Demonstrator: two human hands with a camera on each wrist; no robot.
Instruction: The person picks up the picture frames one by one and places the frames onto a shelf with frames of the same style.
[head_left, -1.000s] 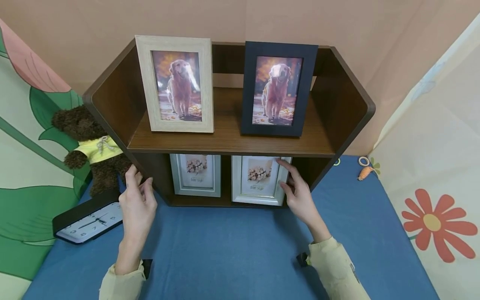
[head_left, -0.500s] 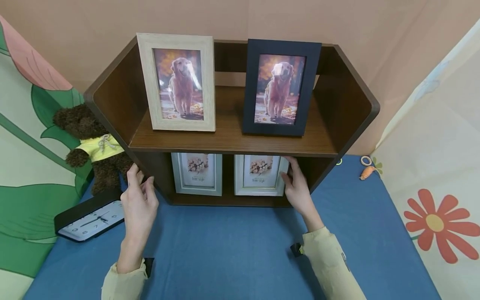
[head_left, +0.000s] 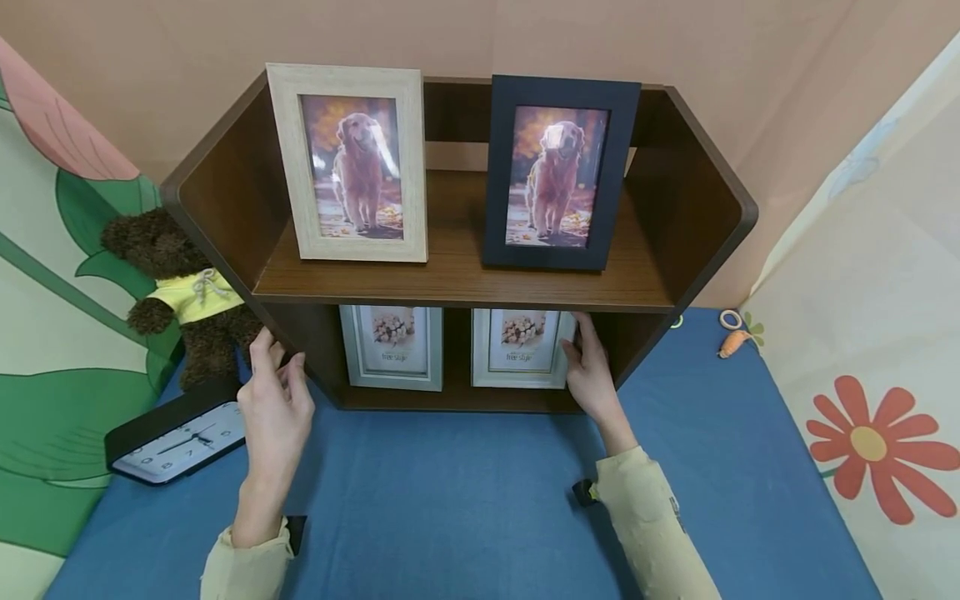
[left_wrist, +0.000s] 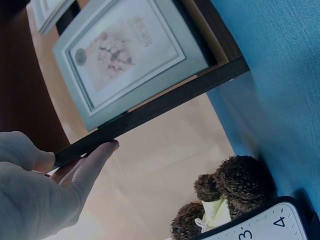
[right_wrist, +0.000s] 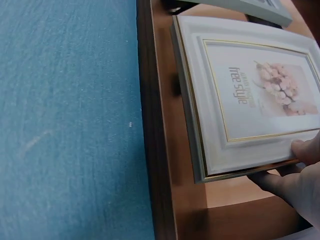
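Note:
A dark brown two-tier shelf [head_left: 459, 285] stands on the blue cloth. My left hand [head_left: 277, 408] grips the edge of its left side panel [left_wrist: 150, 111], thumb on one face and fingers on the other in the left wrist view. My right hand [head_left: 592, 379] holds the right edge of a white photo frame [right_wrist: 255, 95] with a thin gold line and a "free style" flower print, thumb on its front and fingers behind. That frame stands in the lower tier, its top hidden under the upper board. Beside it stands a grey-green photo frame [head_left: 393, 348] with a similar print.
On the upper tier stand a cream photo frame [head_left: 352, 167] and a dark blue one [head_left: 561, 175], both with dog pictures. Left of the shelf are a brown teddy bear [head_left: 206, 300] and a black-cased clock [head_left: 180, 437]. A small carrot toy [head_left: 732, 343] lies at right.
My right hand has moved the white photo frame deeper into the lower tier, and it now lines up with the grey-green one. The left hand stays on the side panel.

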